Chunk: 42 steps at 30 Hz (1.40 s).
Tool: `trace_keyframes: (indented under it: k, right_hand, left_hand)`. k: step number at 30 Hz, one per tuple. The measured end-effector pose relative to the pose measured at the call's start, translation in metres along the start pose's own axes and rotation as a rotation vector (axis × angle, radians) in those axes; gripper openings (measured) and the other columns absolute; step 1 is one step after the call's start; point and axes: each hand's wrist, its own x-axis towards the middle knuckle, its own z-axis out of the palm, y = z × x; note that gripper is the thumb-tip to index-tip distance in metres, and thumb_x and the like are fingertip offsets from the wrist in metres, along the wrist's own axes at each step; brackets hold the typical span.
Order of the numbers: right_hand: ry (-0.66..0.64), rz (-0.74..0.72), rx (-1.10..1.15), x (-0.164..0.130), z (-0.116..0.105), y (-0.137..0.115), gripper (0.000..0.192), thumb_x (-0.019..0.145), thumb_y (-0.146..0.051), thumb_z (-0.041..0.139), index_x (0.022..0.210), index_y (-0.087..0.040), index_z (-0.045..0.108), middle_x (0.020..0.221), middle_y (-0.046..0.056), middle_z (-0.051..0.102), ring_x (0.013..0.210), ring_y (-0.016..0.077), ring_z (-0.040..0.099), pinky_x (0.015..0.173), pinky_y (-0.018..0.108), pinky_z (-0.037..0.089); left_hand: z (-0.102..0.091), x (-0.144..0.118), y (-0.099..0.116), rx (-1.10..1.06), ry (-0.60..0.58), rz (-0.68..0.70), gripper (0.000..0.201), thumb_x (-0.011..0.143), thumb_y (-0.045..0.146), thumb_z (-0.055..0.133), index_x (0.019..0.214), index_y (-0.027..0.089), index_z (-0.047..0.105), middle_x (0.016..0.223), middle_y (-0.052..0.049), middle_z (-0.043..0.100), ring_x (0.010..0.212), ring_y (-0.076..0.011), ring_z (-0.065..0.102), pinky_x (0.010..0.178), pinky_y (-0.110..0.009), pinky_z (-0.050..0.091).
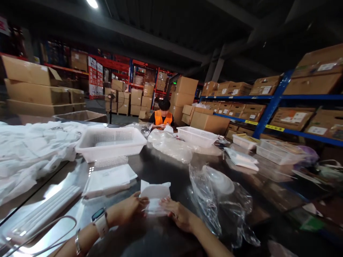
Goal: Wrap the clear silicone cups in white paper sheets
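A small white folded pouch, of thin paper or cloth, lies on the dark tabletop before me, two corners sticking up at its far edge. My left hand has its fingers curled around the pouch's left edge. Across the right side of the same pouch, my right hand rests with its fingers stretched out and lying on it. To the left is a stack of similar flat white pouches. Crumpled clear plastic film with a round translucent piece lies to the right.
A white basket stands behind the stack, with a heap of white fabric left of it. A white ridged case with a cable lies front left. Another white basket stands farther back, near a seated person in an orange vest.
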Motion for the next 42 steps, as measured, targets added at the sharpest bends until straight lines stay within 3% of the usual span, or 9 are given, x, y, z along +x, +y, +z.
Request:
trace_keyframes:
  k: [3,6,11,14,21,30,36,39,42]
  right_hand:
    - [0.008,0.032,0.02,-0.008,0.004,0.002,0.052,0.1,-0.044,0.029,0.138,-0.015,0.047,0.138,0.014,0.05,0.132,0.0223,0.043,0.111,0.043,0.035]
    - [0.064,0.077,0.104,-0.009,0.005,0.002,0.061,0.097,-0.056,0.024,0.132,-0.016,0.055,0.134,0.014,0.055,0.129,0.0249,0.048,0.109,0.046,0.036]
    - [0.329,0.376,0.253,-0.002,0.013,0.009,0.076,0.086,-0.076,0.025,0.087,-0.018,0.075,0.082,0.011,0.073,0.082,0.0282,0.068,0.075,0.039,0.055]
    - [0.462,0.55,0.265,0.009,0.02,0.018,0.08,0.078,-0.083,0.026,0.063,-0.017,0.067,0.058,0.007,0.063,0.056,0.0216,0.057,0.051,0.031,0.045]
    - [0.581,0.635,0.144,0.036,0.033,0.029,0.07,0.075,-0.085,0.019,0.049,-0.022,0.034,0.048,-0.001,0.038,0.05,0.0119,0.032,0.048,0.026,0.023]
    - [0.427,0.763,0.065,0.052,0.023,0.032,0.048,0.083,-0.041,0.052,0.043,-0.019,0.038,0.046,-0.005,0.031,0.05,0.0097,0.03,0.051,0.026,0.017]
    - [0.275,0.806,0.012,0.066,0.013,0.032,0.042,0.085,-0.026,0.053,0.045,-0.015,0.051,0.044,-0.005,0.031,0.05,0.0093,0.035,0.049,0.025,0.018]
    - [0.193,0.795,-0.031,0.071,0.011,0.028,0.039,0.084,-0.026,0.057,0.047,-0.013,0.058,0.044,-0.005,0.036,0.05,0.0086,0.038,0.049,0.023,0.02]
    - [0.108,0.79,-0.091,0.076,0.008,0.023,0.036,0.085,-0.029,0.059,0.053,-0.013,0.064,0.047,-0.003,0.047,0.052,0.0089,0.044,0.048,0.022,0.023]
  left_hand:
    - [0.01,-0.006,-0.003,-0.03,-0.113,-0.073,0.029,0.087,0.023,0.049,0.112,0.022,0.065,0.131,-0.011,0.06,0.123,-0.0305,0.053,0.113,-0.053,0.023]
    - [0.013,-0.008,-0.008,-0.173,-0.059,-0.169,0.031,0.087,0.03,0.051,0.113,0.022,0.064,0.126,-0.01,0.064,0.119,-0.0312,0.055,0.114,-0.053,0.018]
    - [0.024,0.0,-0.018,-0.43,0.165,-0.381,0.051,0.089,0.058,0.038,0.083,0.016,0.066,0.084,-0.009,0.072,0.078,-0.0237,0.064,0.082,-0.036,0.05]
    - [0.034,0.007,-0.02,-0.518,0.375,-0.474,0.056,0.087,0.066,0.036,0.08,0.018,0.063,0.081,-0.006,0.07,0.08,-0.0239,0.062,0.073,-0.031,0.049]
    - [0.048,0.009,-0.024,-0.298,0.564,-0.618,0.046,0.091,0.058,0.03,0.087,0.022,0.058,0.082,-0.009,0.071,0.079,-0.026,0.065,0.075,-0.033,0.047]
    - [0.051,0.01,-0.036,0.046,0.41,-0.723,0.048,0.098,0.037,0.017,0.09,0.019,0.061,0.089,-0.01,0.072,0.083,-0.0227,0.068,0.075,-0.031,0.048]
    - [0.015,0.005,-0.031,0.252,0.193,-0.789,0.041,0.093,0.023,0.033,0.07,0.012,0.065,0.069,-0.015,0.069,0.074,-0.0268,0.069,0.071,-0.034,0.049]
    - [-0.003,0.012,-0.011,0.37,0.205,-0.797,0.036,0.089,0.011,0.03,0.09,0.008,0.066,0.087,-0.02,0.07,0.085,-0.0293,0.068,0.08,-0.042,0.048]
    - [-0.003,0.03,0.013,0.456,0.262,-0.634,0.039,0.093,0.014,0.027,0.109,0.013,0.063,0.109,-0.017,0.068,0.104,-0.0266,0.063,0.102,-0.052,0.035]
